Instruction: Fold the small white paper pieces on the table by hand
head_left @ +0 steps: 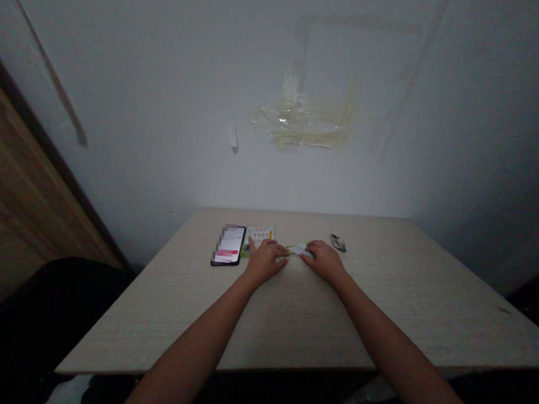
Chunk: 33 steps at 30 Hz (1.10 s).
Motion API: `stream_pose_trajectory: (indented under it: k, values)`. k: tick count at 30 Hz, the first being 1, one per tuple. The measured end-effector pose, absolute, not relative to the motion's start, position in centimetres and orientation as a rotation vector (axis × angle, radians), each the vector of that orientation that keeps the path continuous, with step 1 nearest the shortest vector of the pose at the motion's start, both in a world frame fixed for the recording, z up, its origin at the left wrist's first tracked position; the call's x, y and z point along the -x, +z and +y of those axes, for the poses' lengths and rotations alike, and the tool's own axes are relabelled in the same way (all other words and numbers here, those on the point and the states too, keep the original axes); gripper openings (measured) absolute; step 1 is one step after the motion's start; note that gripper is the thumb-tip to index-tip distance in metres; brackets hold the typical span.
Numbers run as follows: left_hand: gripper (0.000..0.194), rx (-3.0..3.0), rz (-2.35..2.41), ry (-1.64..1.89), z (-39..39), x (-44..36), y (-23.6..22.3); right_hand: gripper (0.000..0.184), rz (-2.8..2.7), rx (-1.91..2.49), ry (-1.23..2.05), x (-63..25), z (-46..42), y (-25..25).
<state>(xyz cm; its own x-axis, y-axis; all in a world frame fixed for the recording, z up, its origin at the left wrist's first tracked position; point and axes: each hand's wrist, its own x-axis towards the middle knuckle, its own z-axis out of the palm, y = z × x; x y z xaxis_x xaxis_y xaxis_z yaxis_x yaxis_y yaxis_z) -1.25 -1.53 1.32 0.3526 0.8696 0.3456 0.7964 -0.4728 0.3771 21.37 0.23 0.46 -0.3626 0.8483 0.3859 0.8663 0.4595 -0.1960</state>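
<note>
Where hands (pixel 266 260) (pixel 325 260) cover it, paper (pixel 300 250) partly hidden

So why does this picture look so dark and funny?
Head view: dim and grainy, darkest below the table; small glints on the clear tape on the wall; phone screen brighter, its left side blurred into blocks; table stretched wide, probably by the lens; print on the paper between the hands too small to read.

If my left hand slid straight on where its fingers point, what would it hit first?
Your left hand would likely meet the small pale strip first, then your right hand; depth is unclear.
</note>
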Motion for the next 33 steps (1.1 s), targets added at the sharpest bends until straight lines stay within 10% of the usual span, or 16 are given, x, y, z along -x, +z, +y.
stream_pose_trajectory:
  k: [33]
  values:
    - [0.034,-2.738,1.550,0.728,-1.83,0.77,1.04,0.036,-2.361,1.461,-0.122,-20.85,0.02,0.98]
